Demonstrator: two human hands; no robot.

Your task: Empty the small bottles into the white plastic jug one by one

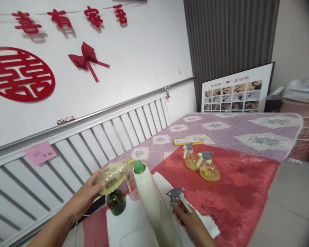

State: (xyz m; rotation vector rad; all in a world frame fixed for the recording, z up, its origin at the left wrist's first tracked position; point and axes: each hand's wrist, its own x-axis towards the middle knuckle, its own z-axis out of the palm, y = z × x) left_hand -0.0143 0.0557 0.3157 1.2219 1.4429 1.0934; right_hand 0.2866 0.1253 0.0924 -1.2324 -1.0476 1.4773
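My left hand [94, 185] is wrapped round a clear plastic bottle [115, 176] with yellow liquid, tilted with its neck to the upper right. The neck is close to a rounded green piece [138, 166] at the mouth of a tall pale green container [154, 202]; whether they touch I cannot tell. My right hand [186, 218] grips a grey and pale green spray nozzle [177, 196], right of the container. Below the tilted bottle stands a dark green round bottle [116, 203]. A pinkish clear bottle [134, 192] is partly hidden behind the container.
Two spray bottles [191, 161] with yellow liquid stand on a red cloth [237, 185]. Behind them lies a yellow flat box [187, 141]. A white cloth [128, 223] lies under the container. A white radiator [92, 144] runs along the left wall, with glasses [66, 120] on its ledge.
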